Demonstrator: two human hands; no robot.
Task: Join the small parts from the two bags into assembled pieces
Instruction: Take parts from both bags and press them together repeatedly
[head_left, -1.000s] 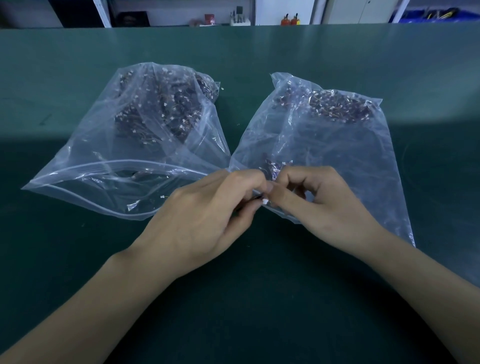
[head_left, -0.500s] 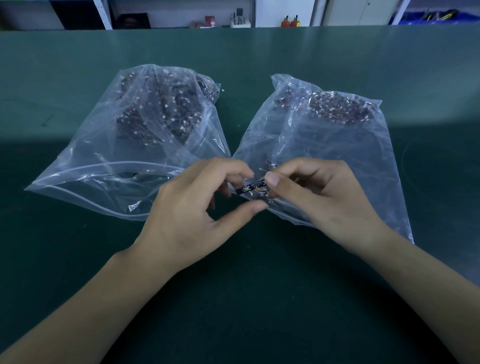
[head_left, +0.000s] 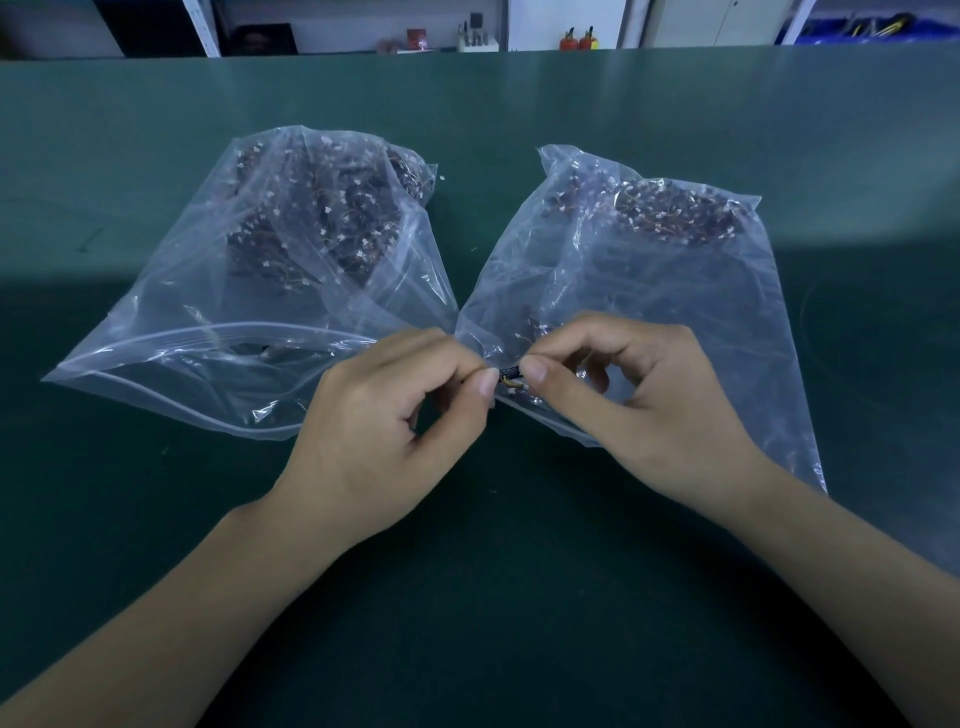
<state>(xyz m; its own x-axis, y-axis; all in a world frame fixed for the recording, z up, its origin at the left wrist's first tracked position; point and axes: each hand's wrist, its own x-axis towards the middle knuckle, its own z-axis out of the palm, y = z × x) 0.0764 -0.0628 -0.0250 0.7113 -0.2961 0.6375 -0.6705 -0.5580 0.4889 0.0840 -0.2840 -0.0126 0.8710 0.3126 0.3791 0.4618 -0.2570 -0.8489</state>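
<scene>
Two clear zip bags lie side by side on the green table (head_left: 467, 597). The left bag (head_left: 218, 322) and the right bag (head_left: 691, 291) each hold a heap of small dark parts with thin wires and white connectors. Between the bags' near ends, my left hand (head_left: 379, 441) and my right hand (head_left: 639, 410) meet at the fingertips. Together they pinch one small dark part (head_left: 510, 372) with a yellowish wire and a white connector (head_left: 515, 387) hanging under it. My left fingers hide the part's left end.
The left bag's zip mouth gapes toward me at the near left. Beyond the table's far edge stand shelf posts, small bottles (head_left: 577, 39) and a blue bin (head_left: 878, 28). A light band crosses the far half of the table.
My left thumb and finger have closed again onto the part's left end after spreading apart half a second ago. Both hands stay at the same spot between the bags.
</scene>
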